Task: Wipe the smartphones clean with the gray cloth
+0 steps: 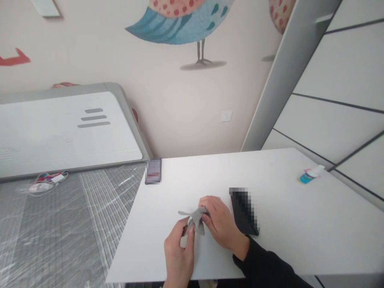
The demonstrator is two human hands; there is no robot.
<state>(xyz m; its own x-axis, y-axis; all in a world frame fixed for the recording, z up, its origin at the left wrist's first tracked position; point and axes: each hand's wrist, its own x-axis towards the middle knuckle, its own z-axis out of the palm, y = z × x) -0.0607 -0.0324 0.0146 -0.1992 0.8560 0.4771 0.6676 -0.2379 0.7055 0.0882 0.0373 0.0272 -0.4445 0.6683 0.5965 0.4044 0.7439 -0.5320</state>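
Note:
Over the near part of the white table (285, 208), both hands meet around a small grey cloth (198, 218). My right hand (220, 226), in a black sleeve, pinches the cloth from the right. My left hand (178, 250) holds a small shiny object (189, 225) against the cloth; what it is I cannot tell. A dark flat item (243, 210), blurred out, lies just right of my right hand.
A phone-like object (153, 171) lies at the table's far left corner. A small white and blue bottle (310, 174) lies on its side at the far right. Left of the table is a plastic-wrapped mattress (60, 224) with a cable bundle (48, 180) and a white headboard (66, 128).

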